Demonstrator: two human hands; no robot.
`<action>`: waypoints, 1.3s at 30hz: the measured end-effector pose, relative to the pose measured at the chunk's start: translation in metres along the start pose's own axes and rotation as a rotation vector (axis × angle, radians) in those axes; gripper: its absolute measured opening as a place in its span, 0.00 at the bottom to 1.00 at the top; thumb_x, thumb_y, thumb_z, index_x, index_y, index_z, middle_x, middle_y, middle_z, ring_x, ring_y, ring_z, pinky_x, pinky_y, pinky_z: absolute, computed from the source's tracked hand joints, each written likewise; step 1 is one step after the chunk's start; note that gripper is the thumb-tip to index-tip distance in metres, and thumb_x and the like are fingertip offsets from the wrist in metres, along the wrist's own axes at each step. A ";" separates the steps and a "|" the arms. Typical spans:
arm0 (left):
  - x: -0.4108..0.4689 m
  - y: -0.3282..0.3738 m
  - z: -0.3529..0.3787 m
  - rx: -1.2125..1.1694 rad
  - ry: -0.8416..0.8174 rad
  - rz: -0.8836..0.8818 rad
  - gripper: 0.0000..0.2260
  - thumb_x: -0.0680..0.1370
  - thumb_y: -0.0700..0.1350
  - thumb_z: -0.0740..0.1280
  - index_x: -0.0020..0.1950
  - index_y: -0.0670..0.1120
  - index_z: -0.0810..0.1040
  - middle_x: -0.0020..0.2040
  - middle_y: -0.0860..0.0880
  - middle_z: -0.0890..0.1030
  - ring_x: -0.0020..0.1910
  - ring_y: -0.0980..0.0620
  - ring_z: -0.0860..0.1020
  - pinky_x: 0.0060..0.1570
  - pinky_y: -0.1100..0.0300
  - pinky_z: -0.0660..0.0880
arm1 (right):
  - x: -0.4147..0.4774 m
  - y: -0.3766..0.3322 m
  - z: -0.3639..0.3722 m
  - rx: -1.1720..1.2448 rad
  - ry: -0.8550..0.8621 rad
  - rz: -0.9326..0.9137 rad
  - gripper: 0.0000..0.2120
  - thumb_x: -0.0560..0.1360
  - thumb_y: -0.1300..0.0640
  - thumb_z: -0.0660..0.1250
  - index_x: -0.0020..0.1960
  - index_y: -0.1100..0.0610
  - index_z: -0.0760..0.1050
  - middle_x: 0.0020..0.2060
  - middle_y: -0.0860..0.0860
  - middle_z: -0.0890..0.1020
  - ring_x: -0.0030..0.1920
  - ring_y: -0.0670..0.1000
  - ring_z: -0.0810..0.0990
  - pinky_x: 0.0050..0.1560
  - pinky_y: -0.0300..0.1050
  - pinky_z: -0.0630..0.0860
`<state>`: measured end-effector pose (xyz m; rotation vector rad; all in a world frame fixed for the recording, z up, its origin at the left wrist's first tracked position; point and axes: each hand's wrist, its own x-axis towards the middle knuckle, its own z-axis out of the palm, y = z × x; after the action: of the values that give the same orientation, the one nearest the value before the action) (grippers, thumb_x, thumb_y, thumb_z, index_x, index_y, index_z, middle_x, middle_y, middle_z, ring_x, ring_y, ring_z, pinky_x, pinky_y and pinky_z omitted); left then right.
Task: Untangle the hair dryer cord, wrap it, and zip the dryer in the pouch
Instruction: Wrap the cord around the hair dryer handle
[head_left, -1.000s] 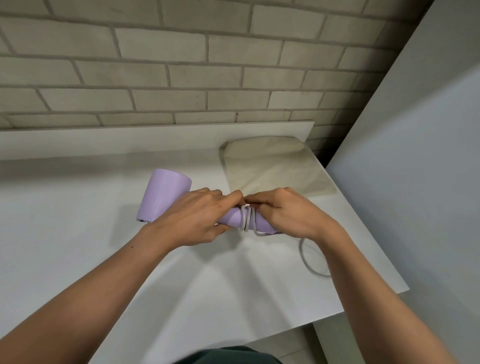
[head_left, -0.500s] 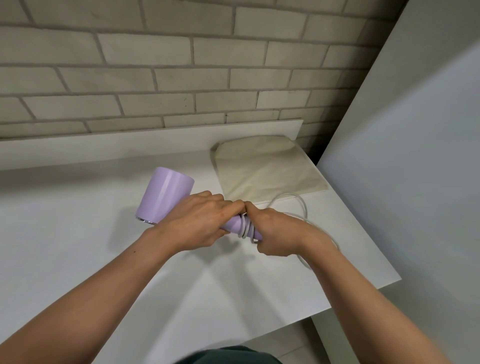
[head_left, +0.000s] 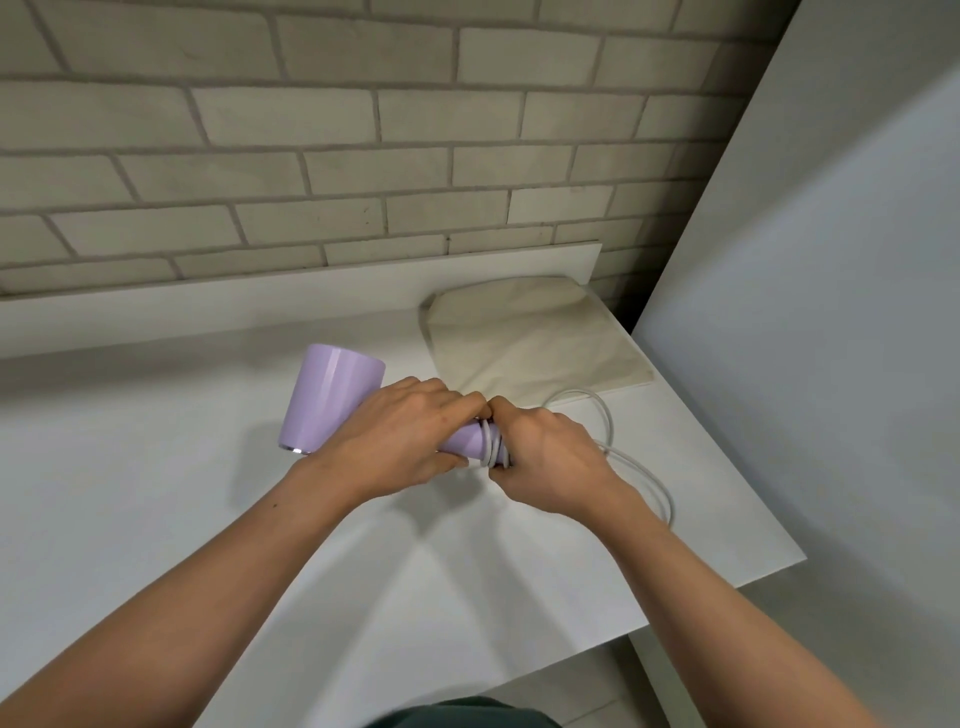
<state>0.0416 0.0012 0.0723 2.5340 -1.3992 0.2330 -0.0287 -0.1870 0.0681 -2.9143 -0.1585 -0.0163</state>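
Three or so turns of white cord (head_left: 491, 441) sat wound on the handle of the lilac hair dryer (head_left: 332, 400), held low over the counter (head_left: 156, 493), barrel pointing left. Whether it touched the counter: couldn't tell. Left hand (head_left: 400, 441) had its grip clenched round the handle next to the barrel. Right hand (head_left: 550, 457) had its grip closed on the handle end and the cord there. Rest of the cord looped loose behind the right hand, across the counter.

Dryer judged rigid, smooth plastic, fairly light, a bit slippery: take it by the handle. Cord judged springy, likely to unwind if let go, so pinch close to the last turn.

Beige pouch (head_left: 530, 343) lay flat at the counter's back right, apart from the dryer. Hidden or unclear: plug, cord's exit from the handle, right fingertips, pouch zipper.
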 end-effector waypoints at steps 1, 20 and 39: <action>0.002 -0.002 0.000 -0.008 -0.011 0.005 0.19 0.74 0.57 0.74 0.63 0.56 0.75 0.53 0.57 0.81 0.54 0.50 0.78 0.50 0.58 0.69 | 0.000 0.001 0.000 -0.007 0.006 0.003 0.14 0.73 0.55 0.66 0.57 0.54 0.68 0.41 0.50 0.77 0.39 0.60 0.74 0.37 0.48 0.68; -0.027 -0.049 -0.016 -1.008 0.202 -0.881 0.18 0.70 0.58 0.79 0.54 0.51 0.83 0.49 0.52 0.87 0.47 0.51 0.86 0.38 0.59 0.78 | -0.014 0.014 -0.029 0.210 -0.296 0.031 0.30 0.70 0.39 0.77 0.66 0.46 0.69 0.50 0.46 0.79 0.50 0.50 0.79 0.49 0.49 0.78; -0.004 -0.026 -0.034 -1.306 0.417 -0.832 0.25 0.64 0.61 0.77 0.53 0.47 0.84 0.44 0.50 0.87 0.42 0.49 0.85 0.36 0.57 0.80 | -0.027 0.053 0.010 0.604 -0.077 0.087 0.09 0.86 0.50 0.60 0.59 0.49 0.79 0.57 0.43 0.82 0.60 0.37 0.78 0.61 0.30 0.69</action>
<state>0.0606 0.0268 0.1004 1.5463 -0.0757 -0.2372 -0.0495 -0.2394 0.0461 -2.3156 -0.0369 0.1345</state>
